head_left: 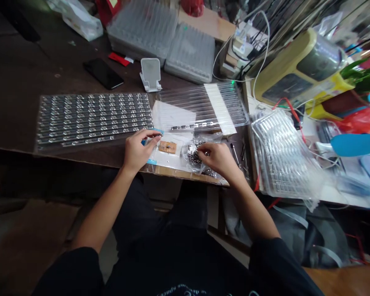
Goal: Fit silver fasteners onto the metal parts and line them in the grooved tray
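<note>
Worked near the front edge of the table (9,105), with a narrow gap between hands, behind a flat tan block (163,149). Pinched a tiny dark piece (160,135) in the left hand (137,150), right of ribbed metal strips (95,117). Rested curled fingertips of the right hand (218,159) at a crinkled clear bag (187,151) of small, shiny metal bits (193,158); could not tell its grip.

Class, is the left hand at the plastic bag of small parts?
No, the left hand is beside the small brown block, and the right hand is at the bag.
</note>
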`<action>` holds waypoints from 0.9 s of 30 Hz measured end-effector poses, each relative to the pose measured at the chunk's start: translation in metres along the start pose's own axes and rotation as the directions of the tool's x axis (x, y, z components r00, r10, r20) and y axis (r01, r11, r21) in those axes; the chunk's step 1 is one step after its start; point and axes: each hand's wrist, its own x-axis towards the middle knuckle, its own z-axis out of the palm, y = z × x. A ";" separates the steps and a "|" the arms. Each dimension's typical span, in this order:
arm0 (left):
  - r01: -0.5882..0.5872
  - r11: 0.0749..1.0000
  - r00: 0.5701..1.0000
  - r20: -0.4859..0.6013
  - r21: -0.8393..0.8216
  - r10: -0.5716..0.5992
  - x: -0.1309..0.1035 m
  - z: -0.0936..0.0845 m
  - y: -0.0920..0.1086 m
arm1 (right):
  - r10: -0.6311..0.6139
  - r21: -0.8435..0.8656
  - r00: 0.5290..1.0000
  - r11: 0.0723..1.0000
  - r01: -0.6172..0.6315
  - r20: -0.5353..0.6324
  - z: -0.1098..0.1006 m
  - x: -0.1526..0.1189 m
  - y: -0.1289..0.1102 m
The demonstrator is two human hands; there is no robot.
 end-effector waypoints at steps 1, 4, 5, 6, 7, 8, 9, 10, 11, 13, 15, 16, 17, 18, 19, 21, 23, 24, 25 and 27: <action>0.002 1.000 1.000 -0.002 -0.007 -0.002 0.000 0.000 0.000 | 0.005 0.038 1.000 0.999 -0.004 -0.026 0.001 0.003 -0.004; 0.014 1.000 1.000 0.000 -0.009 -0.014 0.000 0.000 -0.001 | -0.051 0.175 0.996 0.983 0.062 -0.066 0.010 0.017 -0.019; 0.018 1.000 1.000 0.005 -0.007 -0.018 0.000 0.000 -0.001 | -0.080 0.203 0.995 0.975 0.091 -0.062 0.014 0.023 -0.024; 0.023 1.000 1.000 0.012 -0.004 -0.023 0.000 0.000 0.000 | -0.111 0.220 0.993 0.968 0.118 -0.044 0.020 0.030 -0.030; 0.027 1.000 0.999 0.021 -0.001 -0.027 0.000 0.000 0.000 | -0.143 0.228 0.990 0.963 0.143 -0.018 0.025 0.036 -0.036; 0.031 1.000 0.999 0.028 0.002 -0.031 0.000 0.000 0.000 | -0.175 0.226 0.985 0.960 0.168 0.010 0.031 0.043 -0.041; 0.034 0.999 0.999 0.035 0.006 -0.034 0.000 0.000 0.000 | -0.204 0.216 0.978 0.957 0.192 0.036 0.036 0.048 -0.046; 0.036 0.999 0.999 0.039 0.009 -0.036 0.000 0.000 0.000 | -0.230 0.196 0.971 0.957 0.215 0.058 0.040 0.051 -0.049; 0.039 0.999 0.998 0.041 0.012 -0.039 0.000 0.000 0.000 | -0.251 0.166 0.965 0.957 0.237 0.074 0.044 0.054 -0.053; 0.048 0.999 0.998 0.041 0.017 -0.049 -0.001 0.000 -0.001 | -0.278 0.052 0.956 0.960 0.274 0.094 0.049 0.054 -0.057; 0.056 0.998 0.997 0.044 0.021 -0.057 -0.001 0.001 -0.001 | -0.302 -0.107 0.946 0.943 0.314 0.117 0.052 0.050 -0.060; 0.056 0.998 0.997 0.045 0.026 -0.057 -0.001 0.001 -0.001 | -0.317 -0.183 0.940 0.924 0.336 0.129 0.053 0.047 -0.062; 0.053 0.998 0.997 0.046 0.032 -0.054 -0.001 0.002 0.000 | -0.334 -0.244 0.932 0.901 0.359 0.141 0.054 0.045 -0.063; 0.047 0.998 0.998 0.047 0.042 -0.049 0.000 0.002 0.000 | -0.350 -0.285 0.924 0.880 0.381 0.155 0.055 0.044 -0.064; 0.039 0.998 0.998 0.048 0.053 -0.041 0.000 0.002 0.001 | -0.361 -0.305 0.917 0.866 0.397 0.169 0.056 0.043 -0.064; 0.017 0.997 0.998 0.052 0.079 -0.021 0.002 0.002 0.003 | -0.367 -0.283 0.910 0.867 0.409 0.190 0.056 0.044 -0.063; -0.003 0.995 0.998 0.058 0.101 -0.003 0.004 0.003 0.007 | -0.395 -0.157 0.896 0.890 0.428 0.205 0.052 0.047 -0.057; -0.009 0.994 0.998 0.061 0.109 0.003 0.005 0.004 0.009 | -0.422 -0.062 0.885 0.895 0.441 0.197 0.048 0.047 -0.053; -0.014 0.993 0.998 0.066 0.114 0.007 0.006 0.006 0.012 | -0.447 0.037 0.879 0.894 0.447 0.168 0.042 0.046 -0.048; -0.025 0.993 0.996 0.093 0.116 0.014 0.007 0.011 0.015 | -0.445 0.182 0.894 0.885 0.429 0.056 0.027 0.041 -0.037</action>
